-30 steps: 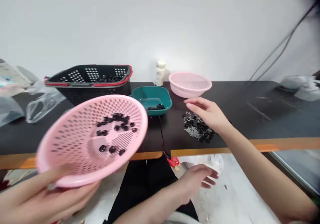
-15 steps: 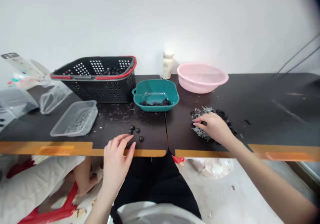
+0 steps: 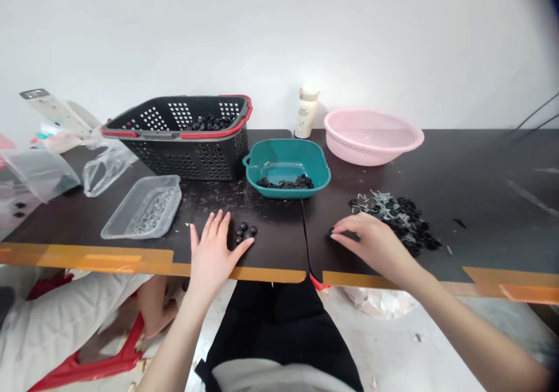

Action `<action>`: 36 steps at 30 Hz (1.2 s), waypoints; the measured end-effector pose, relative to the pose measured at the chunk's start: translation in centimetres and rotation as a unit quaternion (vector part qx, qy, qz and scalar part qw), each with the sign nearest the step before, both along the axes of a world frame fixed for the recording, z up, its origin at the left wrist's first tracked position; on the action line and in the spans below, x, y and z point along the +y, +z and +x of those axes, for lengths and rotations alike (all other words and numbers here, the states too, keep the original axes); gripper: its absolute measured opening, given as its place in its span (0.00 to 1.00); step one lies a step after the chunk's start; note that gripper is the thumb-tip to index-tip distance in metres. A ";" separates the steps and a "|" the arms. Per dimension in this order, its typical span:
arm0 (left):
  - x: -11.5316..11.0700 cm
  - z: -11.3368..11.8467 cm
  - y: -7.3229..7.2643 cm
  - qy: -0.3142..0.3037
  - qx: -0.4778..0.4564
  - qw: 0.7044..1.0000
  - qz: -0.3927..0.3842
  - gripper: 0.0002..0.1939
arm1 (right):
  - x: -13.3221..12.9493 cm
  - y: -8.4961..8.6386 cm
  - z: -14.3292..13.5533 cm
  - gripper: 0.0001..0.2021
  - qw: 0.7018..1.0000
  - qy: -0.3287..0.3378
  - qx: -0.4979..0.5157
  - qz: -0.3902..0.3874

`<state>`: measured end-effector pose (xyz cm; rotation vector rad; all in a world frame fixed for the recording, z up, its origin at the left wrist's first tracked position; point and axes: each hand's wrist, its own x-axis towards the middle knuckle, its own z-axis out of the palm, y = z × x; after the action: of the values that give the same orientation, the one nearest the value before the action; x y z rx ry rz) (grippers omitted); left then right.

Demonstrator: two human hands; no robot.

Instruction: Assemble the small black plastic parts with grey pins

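My left hand [image 3: 215,252] lies with fingers spread on the dark table, its thumb beside a small cluster of round black pieces [image 3: 244,227]. My right hand [image 3: 371,237] pinches a small black piece [image 3: 332,230] between thumb and fingertips, just above the table. Right behind this hand lies a pile of black pieces [image 3: 410,223] mixed with grey screw-like pins [image 3: 383,201]. A teal bowl [image 3: 286,193] with black pieces at its bottom stands between and beyond the hands.
A black basket [image 3: 187,158] holds more black pieces. Left of my left hand is a clear tray [image 3: 116,224] with grey pins. A pink basin [image 3: 371,147] and a white bottle [image 3: 306,113] stand at the back. Another person's leg [image 3: 152,304] shows below the table at left.
My left hand has spread its fingers beside the black pieces, which sit closer together. My right hand has moved off the pile toward the left, pinching a black piece. The view has shifted slightly.
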<state>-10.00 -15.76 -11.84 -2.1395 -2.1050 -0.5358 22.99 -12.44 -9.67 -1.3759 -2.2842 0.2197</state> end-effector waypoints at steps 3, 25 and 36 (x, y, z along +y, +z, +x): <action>0.1 0.0 0.4 -0.020 0.008 1.000 -0.002 0.34 | -1.0 -0.7 -2.8 0.04 1.000 0.010 0.018 -0.017; -0.1 9.6 0.2 -0.241 -0.094 0.966 -0.004 0.12 | 4.6 1.5 4.6 0.05 0.976 -0.180 -0.112 -0.049; -1.4 8.9 0.1 -0.161 -0.317 0.935 0.009 0.13 | 7.5 2.5 2.7 0.09 0.944 -0.189 -0.150 -0.224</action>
<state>-1.05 -17.17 -11.70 -2.5634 -1.9653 -1.4434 25.73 -4.92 -7.21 -2.1812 -2.2246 0.4506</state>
